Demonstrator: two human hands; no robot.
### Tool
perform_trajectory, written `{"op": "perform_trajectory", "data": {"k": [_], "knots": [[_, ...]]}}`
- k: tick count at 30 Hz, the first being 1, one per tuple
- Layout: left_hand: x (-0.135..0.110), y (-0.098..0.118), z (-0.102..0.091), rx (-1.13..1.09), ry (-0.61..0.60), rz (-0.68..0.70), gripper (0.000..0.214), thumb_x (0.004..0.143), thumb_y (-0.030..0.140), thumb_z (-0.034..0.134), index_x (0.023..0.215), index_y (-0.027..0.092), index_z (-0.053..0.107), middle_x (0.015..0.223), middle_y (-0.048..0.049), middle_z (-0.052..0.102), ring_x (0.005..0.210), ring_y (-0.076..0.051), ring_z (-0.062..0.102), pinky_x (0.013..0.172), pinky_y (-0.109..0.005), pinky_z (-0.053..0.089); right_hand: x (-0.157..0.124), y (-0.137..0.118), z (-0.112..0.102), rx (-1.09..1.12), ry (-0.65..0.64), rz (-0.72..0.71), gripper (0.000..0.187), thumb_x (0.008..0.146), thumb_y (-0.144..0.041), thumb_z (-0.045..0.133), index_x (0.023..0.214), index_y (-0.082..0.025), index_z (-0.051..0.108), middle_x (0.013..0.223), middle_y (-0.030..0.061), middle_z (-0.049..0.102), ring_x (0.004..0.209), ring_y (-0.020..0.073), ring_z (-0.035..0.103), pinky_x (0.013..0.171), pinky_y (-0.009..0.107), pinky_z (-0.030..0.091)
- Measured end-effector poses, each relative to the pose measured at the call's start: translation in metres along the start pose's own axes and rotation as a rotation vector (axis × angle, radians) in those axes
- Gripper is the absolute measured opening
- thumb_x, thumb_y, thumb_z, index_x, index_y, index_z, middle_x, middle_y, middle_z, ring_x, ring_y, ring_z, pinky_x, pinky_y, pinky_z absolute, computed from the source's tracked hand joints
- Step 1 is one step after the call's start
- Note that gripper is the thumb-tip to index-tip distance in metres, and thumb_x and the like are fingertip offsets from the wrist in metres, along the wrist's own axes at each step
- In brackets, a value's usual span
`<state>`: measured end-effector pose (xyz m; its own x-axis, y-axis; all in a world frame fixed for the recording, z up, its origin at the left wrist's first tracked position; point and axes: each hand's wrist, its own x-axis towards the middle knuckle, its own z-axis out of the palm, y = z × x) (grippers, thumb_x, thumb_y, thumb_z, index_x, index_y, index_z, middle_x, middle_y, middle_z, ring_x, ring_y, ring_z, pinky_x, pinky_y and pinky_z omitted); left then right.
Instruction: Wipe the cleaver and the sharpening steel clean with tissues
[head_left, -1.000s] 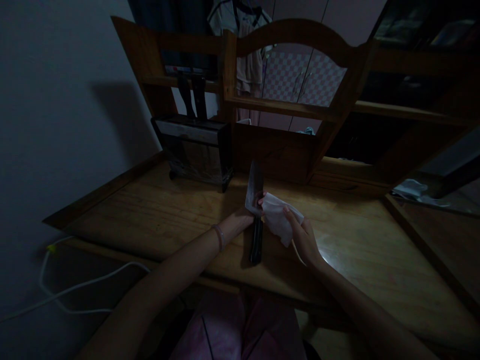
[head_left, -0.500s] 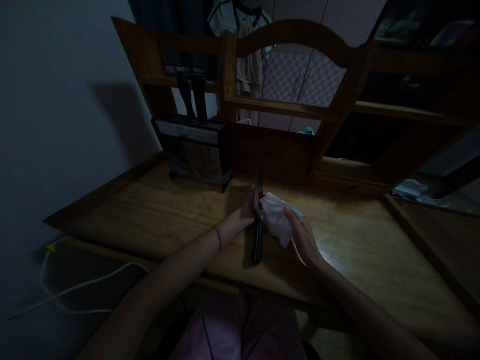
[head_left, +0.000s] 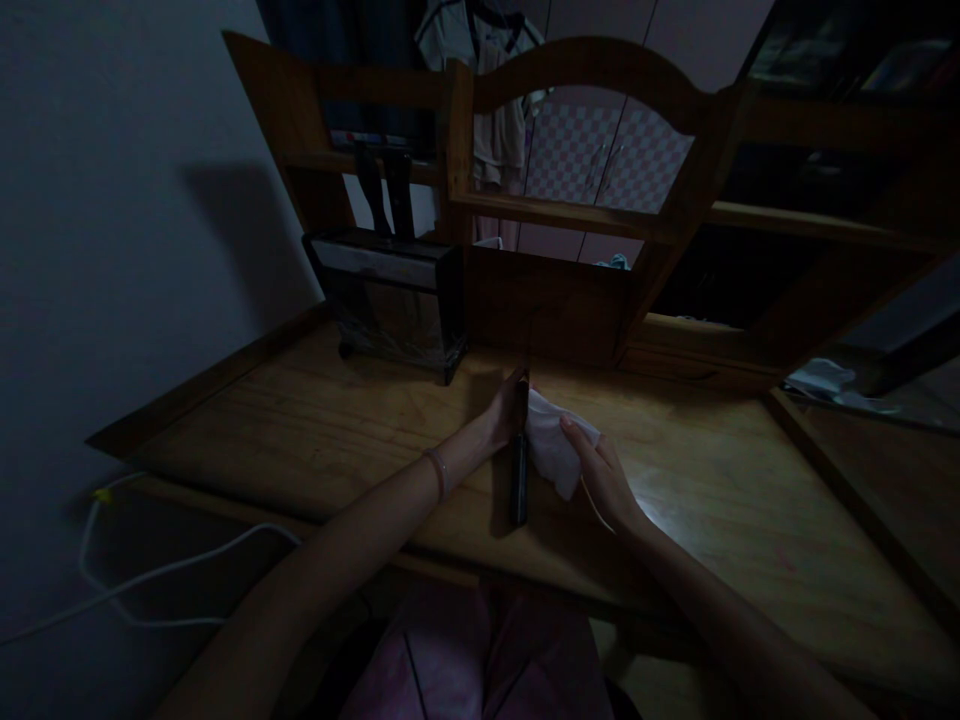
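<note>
At center frame, the left hand (head_left: pixel 504 417), partly hidden, appears closed on a knife (head_left: pixel 519 482) over the worktop (head_left: pixel 720 460); the right hand (head_left: pixel 606 478) pinches a white cloth (head_left: pixel 553 452) beside it.

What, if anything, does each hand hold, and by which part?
The right hand holds a white cloth by its right side, thumb on top. The left hand is at the knife's blade, just beyond the handle; its exact grip cannot be told.

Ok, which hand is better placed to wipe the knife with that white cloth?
Probably your right hand: it holds the white cloth right at the knife. Your left hand, on the other side, appears to hold the knife itself, so looks less free.
</note>
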<state>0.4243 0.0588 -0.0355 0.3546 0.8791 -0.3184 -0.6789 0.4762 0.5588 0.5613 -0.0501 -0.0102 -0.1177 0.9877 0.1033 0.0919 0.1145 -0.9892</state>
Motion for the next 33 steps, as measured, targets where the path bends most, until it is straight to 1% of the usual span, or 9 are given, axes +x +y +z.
{"op": "perform_trajectory", "data": {"k": [6, 12, 15, 19, 21, 24, 27, 33], "knots": [[0.0000, 0.0001, -0.0021, 0.023, -0.026, -0.028, 0.036, 0.082, 0.040, 0.053, 0.053, 0.018, 0.048, 0.044, 0.0012, 0.047, 0.039, -0.012, 0.047, 0.043, -0.024, 0.035, 0.0011, 0.0030, 0.0020, 0.030, -0.016, 0.015, 0.044, 0.089, -0.057, 0.052, 0.099, -0.019, 0.071, 0.077, 0.0034, 0.067, 0.076, 0.0235, 0.061, 0.073, 0.032, 0.048], [-0.0007, 0.0004, -0.0018, 0.008, -0.051, -0.022, 0.036, 0.083, 0.038, 0.049, 0.054, 0.017, 0.051, 0.043, 0.0001, 0.048, 0.039, -0.013, 0.048, 0.045, -0.025, 0.038, -0.0003, -0.0004, 0.0027, 0.028, -0.042, 0.029, 0.046, 0.090, -0.058, 0.048, 0.103, -0.020, 0.070, 0.084, 0.0037, 0.069, 0.080, 0.0243, 0.061, 0.075, 0.032, 0.049], [-0.0008, 0.0005, -0.0016, -0.008, -0.055, -0.030, 0.037, 0.083, 0.039, 0.050, 0.053, 0.017, 0.051, 0.043, 0.0005, 0.047, 0.038, -0.012, 0.047, 0.045, -0.025, 0.038, -0.0008, -0.0017, 0.0024, 0.014, -0.042, 0.013, 0.044, 0.091, -0.058, 0.048, 0.100, -0.021, 0.071, 0.086, 0.0038, 0.069, 0.081, 0.0241, 0.061, 0.077, 0.032, 0.048], [-0.0005, -0.0007, -0.0025, -0.013, -0.054, -0.031, 0.038, 0.079, 0.044, 0.056, 0.053, 0.017, 0.050, 0.043, 0.0016, 0.046, 0.037, -0.012, 0.046, 0.044, -0.025, 0.037, -0.0003, -0.0014, 0.0021, 0.012, -0.050, 0.016, 0.043, 0.090, -0.057, 0.048, 0.095, -0.021, 0.072, 0.084, 0.0034, 0.069, 0.080, 0.0237, 0.061, 0.076, 0.032, 0.048], [-0.0009, -0.0014, -0.0029, -0.021, -0.043, -0.026, 0.038, 0.079, 0.045, 0.056, 0.054, 0.017, 0.051, 0.043, 0.0016, 0.047, 0.037, -0.012, 0.047, 0.043, -0.024, 0.035, -0.0001, -0.0017, 0.0023, 0.009, -0.042, 0.015, 0.044, 0.090, -0.058, 0.049, 0.098, -0.021, 0.071, 0.086, 0.0035, 0.069, 0.082, 0.0244, 0.062, 0.077, 0.031, 0.048], [-0.0028, -0.0016, -0.0024, -0.019, -0.048, -0.020, 0.037, 0.078, 0.045, 0.057, 0.055, 0.017, 0.052, 0.044, 0.0010, 0.049, 0.038, -0.013, 0.048, 0.043, -0.024, 0.037, -0.0002, -0.0027, 0.0026, -0.013, -0.036, 0.001, 0.045, 0.090, -0.058, 0.049, 0.103, -0.021, 0.071, 0.086, 0.0033, 0.069, 0.082, 0.0245, 0.062, 0.076, 0.031, 0.047], [-0.0043, -0.0014, -0.0011, -0.004, -0.053, -0.022, 0.037, 0.079, 0.045, 0.054, 0.054, 0.017, 0.052, 0.043, 0.0004, 0.049, 0.038, -0.013, 0.048, 0.043, -0.025, 0.038, -0.0004, -0.0025, 0.0021, -0.035, -0.045, 0.001, 0.046, 0.091, -0.058, 0.048, 0.102, -0.020, 0.071, 0.081, 0.0030, 0.069, 0.078, 0.0238, 0.062, 0.074, 0.031, 0.047], [-0.0023, -0.0019, 0.0017, 0.006, -0.017, -0.019, 0.040, 0.083, 0.042, 0.049, 0.050, 0.018, 0.049, 0.041, 0.0004, 0.046, 0.037, -0.012, 0.046, 0.044, -0.024, 0.039, 0.0010, 0.0022, -0.0002, -0.060, -0.051, -0.002, 0.045, 0.092, -0.057, 0.047, 0.095, -0.019, 0.071, 0.074, 0.0023, 0.066, 0.074, 0.0232, 0.061, 0.070, 0.030, 0.046]]}}
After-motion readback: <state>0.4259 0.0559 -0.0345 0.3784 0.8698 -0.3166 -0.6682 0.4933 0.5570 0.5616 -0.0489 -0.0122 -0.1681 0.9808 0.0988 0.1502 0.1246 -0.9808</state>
